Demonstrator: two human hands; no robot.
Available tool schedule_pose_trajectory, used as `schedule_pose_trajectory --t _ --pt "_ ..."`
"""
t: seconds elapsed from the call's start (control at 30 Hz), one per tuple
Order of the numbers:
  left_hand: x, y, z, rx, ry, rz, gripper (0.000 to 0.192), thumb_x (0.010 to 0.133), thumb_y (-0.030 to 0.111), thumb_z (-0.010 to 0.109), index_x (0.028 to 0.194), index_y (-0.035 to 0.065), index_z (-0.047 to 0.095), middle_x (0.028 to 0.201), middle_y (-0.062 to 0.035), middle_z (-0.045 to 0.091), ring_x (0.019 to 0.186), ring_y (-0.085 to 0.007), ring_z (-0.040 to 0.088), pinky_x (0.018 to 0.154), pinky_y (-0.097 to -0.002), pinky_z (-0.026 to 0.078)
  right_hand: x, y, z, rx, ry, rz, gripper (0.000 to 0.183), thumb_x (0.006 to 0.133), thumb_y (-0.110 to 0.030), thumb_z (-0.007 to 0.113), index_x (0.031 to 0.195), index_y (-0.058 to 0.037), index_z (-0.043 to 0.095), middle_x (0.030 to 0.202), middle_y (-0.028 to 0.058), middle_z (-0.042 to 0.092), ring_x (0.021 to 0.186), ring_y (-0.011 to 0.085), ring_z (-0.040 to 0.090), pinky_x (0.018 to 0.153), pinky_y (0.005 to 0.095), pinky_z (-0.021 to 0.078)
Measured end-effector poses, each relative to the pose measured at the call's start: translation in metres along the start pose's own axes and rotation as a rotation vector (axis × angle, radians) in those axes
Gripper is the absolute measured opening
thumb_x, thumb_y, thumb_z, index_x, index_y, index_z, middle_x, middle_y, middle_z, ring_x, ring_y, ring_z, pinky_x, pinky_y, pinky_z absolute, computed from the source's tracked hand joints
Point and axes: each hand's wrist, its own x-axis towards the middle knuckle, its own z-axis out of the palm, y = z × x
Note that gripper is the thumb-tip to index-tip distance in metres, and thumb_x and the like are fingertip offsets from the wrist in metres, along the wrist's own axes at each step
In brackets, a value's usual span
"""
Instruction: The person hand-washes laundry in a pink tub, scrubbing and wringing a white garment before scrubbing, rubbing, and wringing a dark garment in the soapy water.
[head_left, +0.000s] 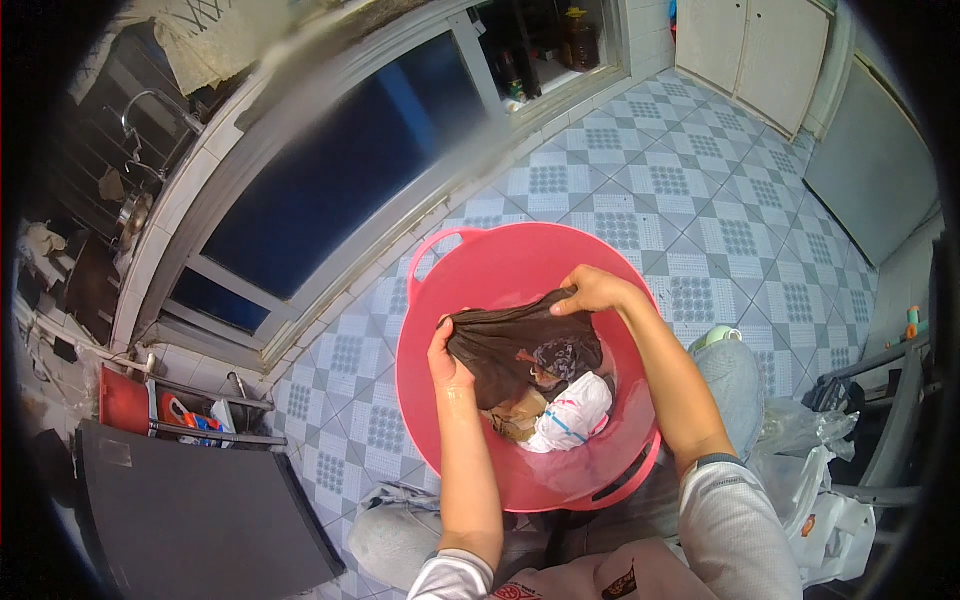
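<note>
A large pink plastic tub with loop handles stands on the floor between my knees. Inside it a dark brown cloth is stretched out between my two hands. My left hand grips its left end, and my right hand pinches its upper right edge. Below the cloth lie a bunched white fabric piece with blue and pink stripes and a tan cloth. A dark patterned cloth shows beside them. The lower folds of the brown cloth merge with the pile, so its full outline is hidden.
Patterned tiles cover the floor. To the left are a dark grey flat-topped cabinet or appliance and a rack with a red container. Plastic bags hang or lie at the right. Beyond is a sliding glass door.
</note>
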Motion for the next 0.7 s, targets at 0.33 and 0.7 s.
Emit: schedule_pose_trajectory --t 0.33,0.7 --pt "0.008 0.010 -0.011 -0.040 0.095 -0.121 0.028 0.081 0.016 0.056 0.101 -0.0031 0.055 0.104 -0.0190 0.059 0.096 -0.0323 0.057 0.088 -0.0454 0.044 -0.005 -0.010 -0.018 0.402 -0.057 0.029 0.028 0.071 -0.022 0.070 0.089 -0.0020 0.063 0.084 0.0035 0.064 0.074 0.0108 0.057 0.067 0.0230 0.0425" --pt "0.007 -0.052 -0.049 -0.147 -0.312 -0.302 0.035 0.086 0.032 0.051 0.108 0.0049 0.053 0.106 -0.0084 0.058 0.097 -0.0211 0.056 0.083 -0.0354 0.046 -0.035 -0.114 0.122 0.065 0.337 -0.767 0.023 0.077 -0.028 0.060 0.078 -0.0052 0.055 0.080 0.0079 0.055 0.074 0.0279 0.056 0.070 0.0388 0.0434"
